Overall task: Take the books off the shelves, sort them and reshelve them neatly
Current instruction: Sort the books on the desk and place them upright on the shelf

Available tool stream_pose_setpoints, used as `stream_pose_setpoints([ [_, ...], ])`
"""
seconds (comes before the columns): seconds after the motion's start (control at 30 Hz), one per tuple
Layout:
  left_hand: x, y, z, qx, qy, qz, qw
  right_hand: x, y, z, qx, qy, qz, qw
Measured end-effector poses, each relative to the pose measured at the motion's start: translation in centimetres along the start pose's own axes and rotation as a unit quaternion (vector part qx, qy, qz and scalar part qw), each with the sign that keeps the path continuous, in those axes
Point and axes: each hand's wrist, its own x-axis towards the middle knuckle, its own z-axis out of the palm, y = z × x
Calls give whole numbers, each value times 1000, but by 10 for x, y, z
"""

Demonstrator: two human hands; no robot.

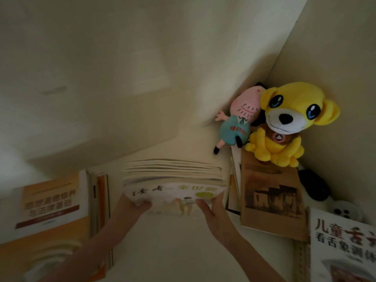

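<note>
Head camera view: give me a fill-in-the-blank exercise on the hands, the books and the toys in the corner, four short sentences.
1. The left hand and the right hand hold a stack of ____ between them.
2. The plush dog in the corner is ____ in colour.
3. The plush dog sits on top of a ____ book.
4. The doll leaning beside the plush dog has a ____ head.

Missing words: books; yellow; brown; pink.
</note>
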Motion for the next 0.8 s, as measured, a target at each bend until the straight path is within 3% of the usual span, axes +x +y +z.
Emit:
stream_pose_setpoints([
  [0.1, 5, -2, -7, 3, -14, -11, 1000, 1, -5, -6, -25, 6, -29, 999],
  [0.2, 18, 7, -14, -5, -9, -26, 1000, 11, -18, -7, -37, -21, 4, 999],
  [0.33, 26, -2, -19, -36, -55, -126, 990, 32, -24, -10, -29, -69, 115, 991],
  [0.43, 21, -23, -11, -7, -67, -213, 975, 31, -6, -2, -85, -80, 238, 964],
  [0.57, 12, -45, 11, 81, -57, -225, 969, 24, 32, 18, -79, -41, 274, 958],
  [0.67, 17, -49, 21, 206, -54, -193, 958, 19, 39, 18, -202, -21, 240, 949],
  [0.73, 26, -45, 24, 346, -25, -147, 926, 13, 42, 21, -288, 29, 164, 943],
  [0.8, 31, -34, 30, 374, -4, -95, 922, 8, 43, 23, -299, 77, 75, 948],
])
